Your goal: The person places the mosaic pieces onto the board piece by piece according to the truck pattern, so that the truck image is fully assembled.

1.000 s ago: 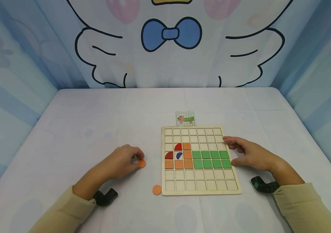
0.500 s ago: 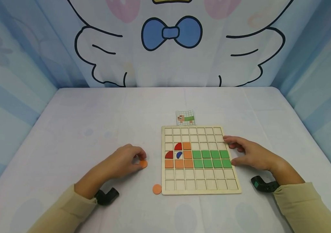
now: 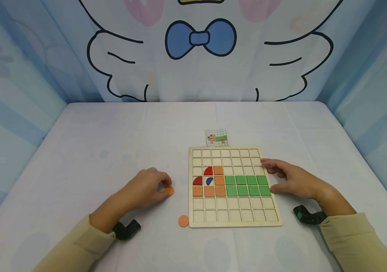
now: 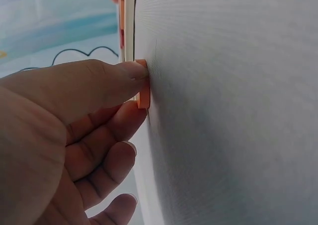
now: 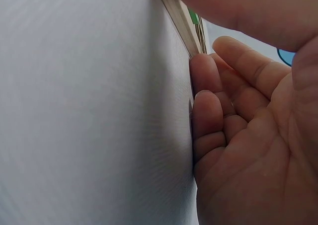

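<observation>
My left hand (image 3: pixel 147 189) pinches an orange disc (image 3: pixel 169 190) by its rim, between thumb and index finger, left of the board. In the left wrist view the orange disc (image 4: pixel 144 93) appears edge-on, at or very close to the tabletop. A wooden grid board (image 3: pixel 236 223) holds orange squares (image 3: pixel 220 181), green squares (image 3: pixel 253 191), red quarter-round pieces (image 3: pixel 197 181) and a blue-and-white piece (image 3: pixel 209 181). At the board's right edge rests my right hand (image 3: pixel 297 181), thumb and fingertips touching the rim, fingers loosely bent and spread. The right wrist view shows its palm beside the board edge (image 5: pixel 181 19).
A second orange disc (image 3: pixel 183 221) lies against the board's lower left corner. Behind the board is a small pattern card (image 3: pixel 217 138) with a gridded picture. A white cloth covers the table (image 3: pixel 129 132), with printed curtains (image 3: pixel 200 75) at the back and sides.
My left hand has slid slightly to the right with the orange disc, nearer the board. The right hand and the board look unmoved.
</observation>
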{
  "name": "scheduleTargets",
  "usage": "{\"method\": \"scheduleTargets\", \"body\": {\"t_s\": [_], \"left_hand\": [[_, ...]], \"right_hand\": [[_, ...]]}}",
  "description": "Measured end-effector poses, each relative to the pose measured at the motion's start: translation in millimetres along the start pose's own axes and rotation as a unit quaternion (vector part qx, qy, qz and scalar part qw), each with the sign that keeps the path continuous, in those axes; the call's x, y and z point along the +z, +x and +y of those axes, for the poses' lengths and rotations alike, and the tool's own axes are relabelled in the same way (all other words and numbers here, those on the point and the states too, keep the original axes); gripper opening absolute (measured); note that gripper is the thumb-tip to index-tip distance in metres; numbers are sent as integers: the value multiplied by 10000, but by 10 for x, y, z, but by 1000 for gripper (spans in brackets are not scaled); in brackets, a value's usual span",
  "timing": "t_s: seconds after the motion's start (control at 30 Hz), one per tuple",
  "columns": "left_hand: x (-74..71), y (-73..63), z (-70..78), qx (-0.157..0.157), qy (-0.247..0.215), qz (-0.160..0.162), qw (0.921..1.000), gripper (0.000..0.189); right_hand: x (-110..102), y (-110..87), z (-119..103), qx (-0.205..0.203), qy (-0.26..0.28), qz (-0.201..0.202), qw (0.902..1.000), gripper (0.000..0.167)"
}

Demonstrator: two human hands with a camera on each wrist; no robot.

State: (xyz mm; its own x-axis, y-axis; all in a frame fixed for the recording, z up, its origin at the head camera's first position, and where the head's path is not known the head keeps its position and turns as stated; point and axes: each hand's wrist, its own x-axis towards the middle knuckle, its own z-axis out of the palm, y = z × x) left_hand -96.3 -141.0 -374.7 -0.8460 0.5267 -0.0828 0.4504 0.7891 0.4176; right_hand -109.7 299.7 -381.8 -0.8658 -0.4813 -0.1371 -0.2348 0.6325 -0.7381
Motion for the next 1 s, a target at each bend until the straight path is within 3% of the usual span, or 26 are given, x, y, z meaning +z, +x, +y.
{"method": "scheduleTargets", "body": {"t_s": [0.4, 0.7, 1.0], "left_hand": [[25, 0, 63, 126, 26, 63, 9999, 19], [4, 57, 124, 136, 427, 2, 9990, 17], [7, 79, 206, -85, 60, -122, 9999, 18]], "right_hand": [[-5, -4, -4, -31, -15, -11, 10000, 76], [-14, -10, 10, -53, 11, 0, 10000, 76], [-8, 2, 19, -93, 35, -13, 9999, 76]]}}
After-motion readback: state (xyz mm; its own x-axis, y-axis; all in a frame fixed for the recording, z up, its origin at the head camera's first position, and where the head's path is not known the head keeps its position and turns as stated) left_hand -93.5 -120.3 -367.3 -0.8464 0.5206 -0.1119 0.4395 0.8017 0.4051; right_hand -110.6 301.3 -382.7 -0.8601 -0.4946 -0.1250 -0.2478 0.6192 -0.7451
